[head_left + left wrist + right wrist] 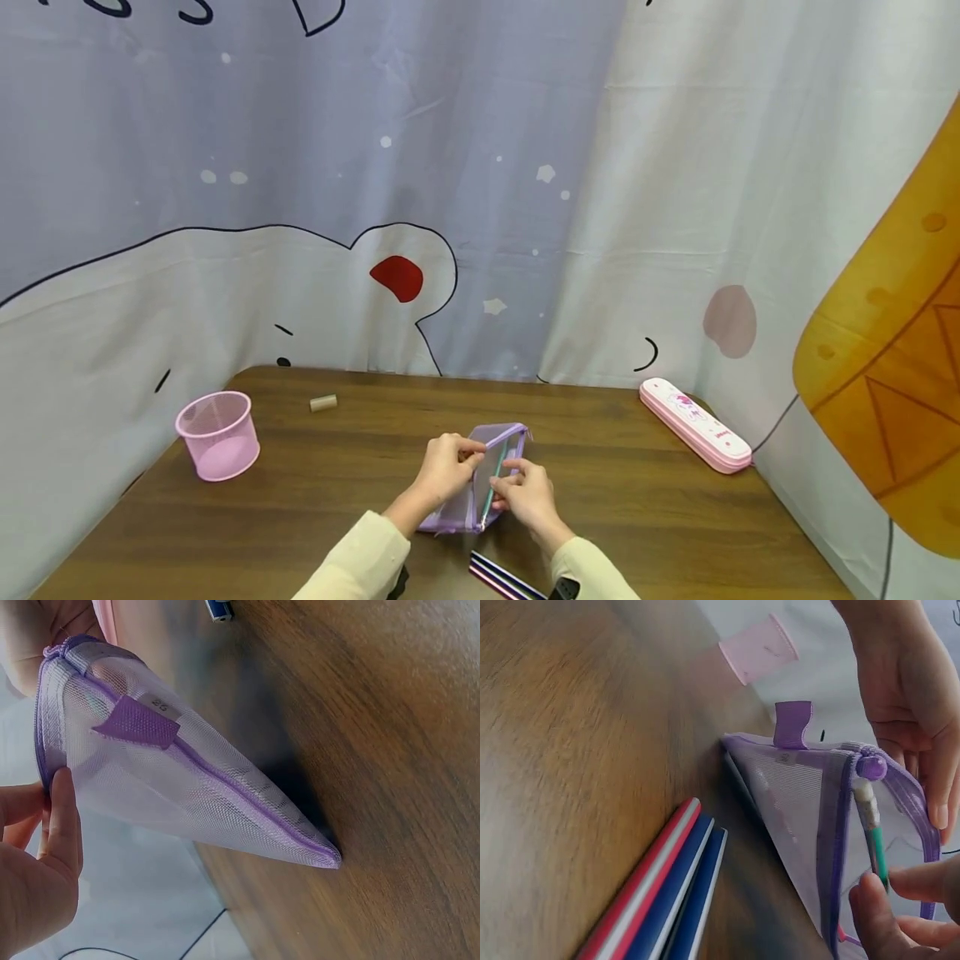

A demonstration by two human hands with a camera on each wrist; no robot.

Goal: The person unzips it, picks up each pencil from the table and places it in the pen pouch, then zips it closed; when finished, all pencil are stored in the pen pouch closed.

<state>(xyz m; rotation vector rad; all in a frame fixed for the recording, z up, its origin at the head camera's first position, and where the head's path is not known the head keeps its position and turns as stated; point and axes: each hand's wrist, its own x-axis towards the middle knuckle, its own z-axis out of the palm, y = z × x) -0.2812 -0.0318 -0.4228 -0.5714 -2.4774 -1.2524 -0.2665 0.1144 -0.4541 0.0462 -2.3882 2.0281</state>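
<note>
A purple-edged mesh zipper pouch [452, 512] stands unzipped on the table, its mouth spread apart. My left hand [442, 471] pinches the rim of that mouth between thumb and fingers, as the left wrist view also shows. Between the thumb and fingers of my right hand [527, 500] is a slim green pencil [878, 851] with a whitish end. The pencil lies within the pouch's opening, its pale end beside the purple zipper corner. In front of the pouch lie several striped pencils [671, 889], red-and-white and blue-and-white, close together.
A pink bin [217, 437] stands at the table's left side. Near the back edge lies a small beige cylinder [323, 403]. A pink-and-white pencil case [693, 425] rests at the far right. A printed curtain [480, 192] hangs behind the wooden table [645, 517].
</note>
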